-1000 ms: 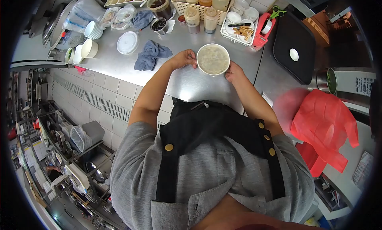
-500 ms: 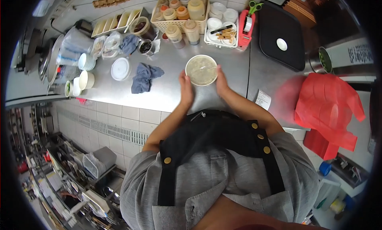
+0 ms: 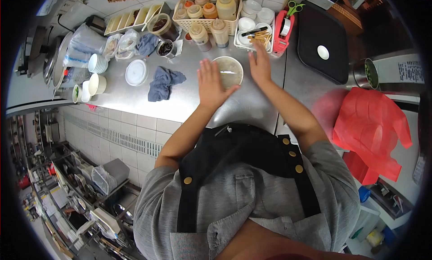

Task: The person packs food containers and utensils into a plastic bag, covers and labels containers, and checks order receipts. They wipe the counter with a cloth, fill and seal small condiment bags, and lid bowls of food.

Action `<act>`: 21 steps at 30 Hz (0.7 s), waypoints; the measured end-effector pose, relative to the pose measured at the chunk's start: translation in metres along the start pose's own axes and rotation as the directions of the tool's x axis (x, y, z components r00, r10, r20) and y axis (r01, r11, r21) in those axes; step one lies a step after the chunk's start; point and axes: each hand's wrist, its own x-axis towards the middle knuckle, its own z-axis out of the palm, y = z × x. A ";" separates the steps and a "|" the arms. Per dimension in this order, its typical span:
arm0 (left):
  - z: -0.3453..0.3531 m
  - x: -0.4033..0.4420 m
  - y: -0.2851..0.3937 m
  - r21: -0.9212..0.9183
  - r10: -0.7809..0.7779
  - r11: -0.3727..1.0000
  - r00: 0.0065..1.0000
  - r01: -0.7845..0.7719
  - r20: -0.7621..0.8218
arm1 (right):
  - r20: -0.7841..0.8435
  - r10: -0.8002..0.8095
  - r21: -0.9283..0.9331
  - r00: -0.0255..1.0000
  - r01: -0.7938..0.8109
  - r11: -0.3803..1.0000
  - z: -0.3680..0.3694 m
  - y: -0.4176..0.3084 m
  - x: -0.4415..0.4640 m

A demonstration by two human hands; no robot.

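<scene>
A round white-rimmed bowl [image 3: 232, 82] stands on the steel counter in front of me, with pale contents and a shiny glare across its top. Whether a clear lid covers it I cannot tell. My left hand [image 3: 210, 85] lies over the bowl's left side, fingers stretched out and thumb along the near rim. To the right of the bowl, apart from it, my right hand [image 3: 260, 66] is open, its fingertips reaching the near edge of a white basket [image 3: 246, 46]. That basket holds white lids [image 3: 246, 24], a black pen [image 3: 254, 31] and small tan sticks.
Sauce bottles [image 3: 220, 33] stand before a basket of more bottles. A grey cloth [image 3: 163, 83] and a white lid [image 3: 136, 73] lie to the left. At right are a red tape dispenser [image 3: 282, 33], a black tray [image 3: 321, 30] and a red plastic bag [image 3: 371, 125].
Both hands have left the bowl's sides. My left hand has moved up over its left part; my right hand has gone up and right to the white basket.
</scene>
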 end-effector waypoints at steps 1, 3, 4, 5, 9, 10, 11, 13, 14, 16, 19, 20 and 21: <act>0.004 0.001 0.011 0.046 0.055 0.997 0.997 -0.057 0.047 | 0.033 -0.047 -0.106 0.998 0.051 0.993 0.000 0.005 0.022; 0.015 0.002 0.020 0.094 0.105 0.989 0.989 -0.114 0.101 | 0.072 -0.090 -0.202 0.993 0.103 0.974 0.008 0.015 0.056; 0.022 0.000 0.021 0.145 0.109 0.982 0.991 -0.119 0.072 | 0.132 -0.136 -0.322 0.982 0.172 0.931 0.013 0.019 0.068; 0.029 -0.001 0.021 0.193 0.115 0.974 0.992 -0.121 0.044 | 0.198 -0.174 -0.432 0.965 0.245 0.868 0.017 0.022 0.077; 0.035 -0.005 0.030 0.199 0.202 0.951 0.963 -0.237 0.179 | 0.408 -0.125 -0.536 0.904 0.348 0.769 0.026 0.021 0.095; 0.035 -0.007 0.032 0.124 0.225 0.962 0.963 -0.244 0.149 | 0.407 -0.126 -0.532 0.905 0.347 0.772 0.028 0.024 0.097; 0.035 -0.008 0.032 0.128 0.224 0.961 0.962 -0.244 0.154 | 0.377 -0.160 -0.496 0.912 0.345 0.797 0.029 0.028 0.098; 0.036 -0.009 0.032 0.067 0.332 0.939 0.941 -0.337 0.073 | 0.343 -0.184 -0.462 0.921 0.336 0.821 0.025 0.026 0.096; 0.035 -0.010 0.030 0.065 0.335 0.938 0.939 -0.340 0.077 | 0.332 -0.248 -0.476 0.910 0.389 0.789 0.021 0.026 0.097; 0.029 -0.006 0.028 -0.300 0.374 0.888 0.927 -0.349 0.028 | 0.317 -0.310 -0.493 0.897 0.434 0.754 0.018 0.029 0.098; 0.016 -0.006 0.034 -0.509 0.278 0.810 0.955 -0.293 -0.107 | 0.421 -0.287 -0.491 0.860 0.482 0.726 0.011 0.027 0.105; 0.012 -0.001 0.033 -0.507 0.288 0.808 0.952 -0.302 -0.108 | 0.301 -0.374 -0.433 0.877 0.475 0.766 0.008 0.025 0.105; 0.006 0.002 0.032 -0.559 0.147 0.813 0.986 -0.164 -0.075 | 0.173 -0.446 -0.367 0.878 0.477 0.798 0.003 0.016 0.104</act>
